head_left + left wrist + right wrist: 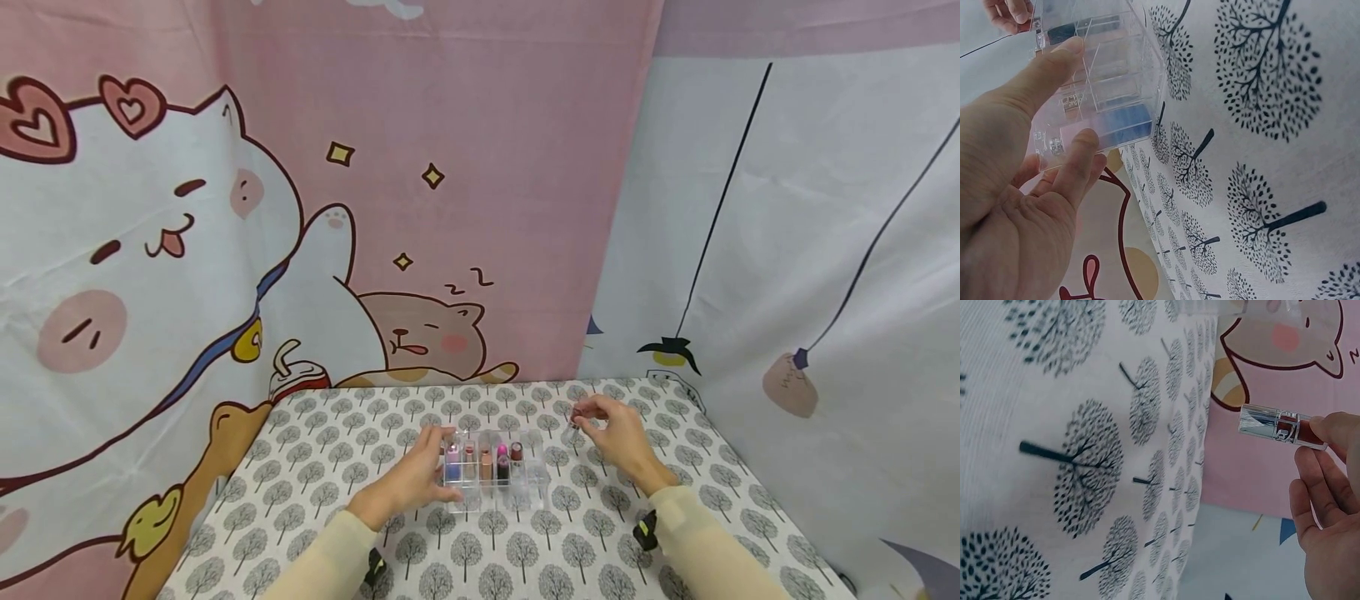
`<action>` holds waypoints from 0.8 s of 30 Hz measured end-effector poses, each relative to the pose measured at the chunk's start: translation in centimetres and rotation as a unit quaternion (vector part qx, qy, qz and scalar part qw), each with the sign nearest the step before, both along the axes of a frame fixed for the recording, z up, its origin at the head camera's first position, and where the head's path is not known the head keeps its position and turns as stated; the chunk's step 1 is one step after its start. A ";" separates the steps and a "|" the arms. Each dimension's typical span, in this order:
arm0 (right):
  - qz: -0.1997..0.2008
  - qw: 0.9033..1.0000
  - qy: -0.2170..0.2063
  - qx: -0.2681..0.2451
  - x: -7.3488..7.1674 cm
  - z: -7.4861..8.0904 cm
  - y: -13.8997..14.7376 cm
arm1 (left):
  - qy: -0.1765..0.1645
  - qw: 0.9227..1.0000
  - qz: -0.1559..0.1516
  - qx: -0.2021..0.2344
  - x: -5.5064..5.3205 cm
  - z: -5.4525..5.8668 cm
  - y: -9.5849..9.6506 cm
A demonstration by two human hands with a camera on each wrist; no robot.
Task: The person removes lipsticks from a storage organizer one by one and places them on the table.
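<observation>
- Two hands work over a bench covered with a white cloth (330, 467) printed with grey trees.
- Left hand (408, 483): thumb and fingers are curled round the near-left end of a clear acrylic organizer (495, 468) that stands on the bench; the left wrist view shows the thumb (1041, 75) pressed on one wall and a fingertip on the adjacent face.
- Organizer: long axis runs left to right across the bench; its divided compartments hold several lipsticks (501, 460) standing upright, caps pointing up.
- Right hand (618, 437): fingertips pinch one lipstick tube (1279, 425), raised above the bench to the right of the organizer and apart from it.
- Lipstick tube: in the right wrist view its long axis lies roughly level; the silver end points away from the fingers (1338, 434) and the dark red section sits at the fingertips.
- Surroundings: a pink cartoon-cat curtain (300, 208) hangs behind the bench; a pale printed curtain (787, 250) hangs to the right.
</observation>
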State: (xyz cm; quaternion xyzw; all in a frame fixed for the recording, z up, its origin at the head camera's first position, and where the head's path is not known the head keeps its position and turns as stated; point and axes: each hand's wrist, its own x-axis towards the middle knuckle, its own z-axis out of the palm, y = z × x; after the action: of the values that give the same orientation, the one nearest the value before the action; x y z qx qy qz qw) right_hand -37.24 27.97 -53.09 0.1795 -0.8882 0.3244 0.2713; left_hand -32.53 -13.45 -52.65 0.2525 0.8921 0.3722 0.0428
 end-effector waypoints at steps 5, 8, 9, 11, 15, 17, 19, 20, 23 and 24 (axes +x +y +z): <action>-0.007 0.999 -0.032 -0.004 -0.3 -0.6 0.6 | 0.004 1.000 0.001 -0.002 -0.1 0.0 0.0; -0.010 0.999 -0.040 -0.007 -0.4 -0.8 0.9 | 0.009 1.000 0.003 -0.007 -0.2 0.0 0.1; -0.011 0.999 -0.041 -0.009 -0.4 -0.9 1.0 | 0.010 1.000 0.003 -0.008 -0.2 0.0 0.1; -0.012 0.999 -0.043 -0.010 -0.4 -1.1 1.1 | 0.011 1.000 0.004 -0.013 -0.2 0.0 0.1; -0.012 0.999 -0.041 -0.007 -0.5 -1.4 1.4 | 0.008 1.000 0.005 -0.013 -0.3 0.0 0.1; -0.010 0.999 -0.039 -0.005 -0.6 -1.6 1.4 | 0.003 1.000 0.004 -0.009 -0.3 0.0 0.1; -0.009 0.999 -0.037 -0.005 -0.7 -1.8 1.5 | -0.001 1.000 0.004 -0.004 -0.3 0.0 0.1; -0.008 0.999 -0.038 -0.005 -0.7 -1.9 1.5 | -0.002 1.000 0.004 -0.004 -0.3 0.0 0.1; -0.008 0.999 -0.049 -0.007 -0.7 -2.2 1.6 | -0.002 1.000 0.004 -0.004 -0.3 0.0 0.1; -0.008 0.998 -0.055 -0.009 -0.7 -2.2 1.6 | -0.001 1.000 0.004 -0.004 -0.3 0.0 0.0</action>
State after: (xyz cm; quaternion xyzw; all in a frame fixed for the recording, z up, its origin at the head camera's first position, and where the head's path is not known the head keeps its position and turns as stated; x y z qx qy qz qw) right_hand -37.96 29.62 -55.34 0.1518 -0.9003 0.3392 0.2264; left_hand -32.82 -13.41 -52.67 0.2484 0.8945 0.3691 0.0437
